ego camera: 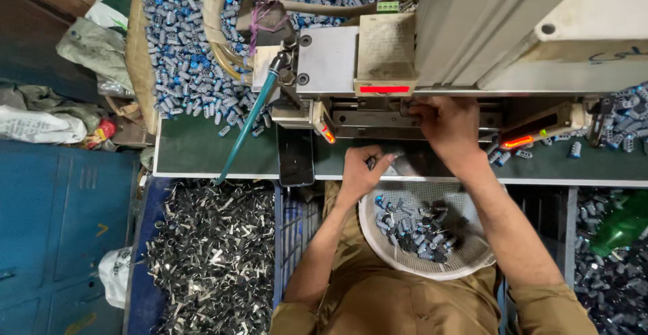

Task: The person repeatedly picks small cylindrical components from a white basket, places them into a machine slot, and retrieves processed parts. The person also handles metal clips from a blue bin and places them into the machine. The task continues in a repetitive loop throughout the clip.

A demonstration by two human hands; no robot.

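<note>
Head view: the small parts (420, 230) were short cylinders, blue-grey and black, some with thin metal legs, heaped in a white mesh basket (472, 257) on the person's lap below the bench edge. The left hand (361, 169) was bent at the wrist above the basket's rim, fingers pinched around one small dark part. The right hand (445, 125) reached forward under the grey press (472, 31), fingers curled at its slot; whether they grasped anything could not be told. The bench (196, 147) had a green top carrying a dark phone (295, 156), a teal hose (246, 129) and loose parts. A large pile of blue-grey parts (182, 44) lay behind, and metal scraps (212, 254) filled a bin at lower left.
</note>
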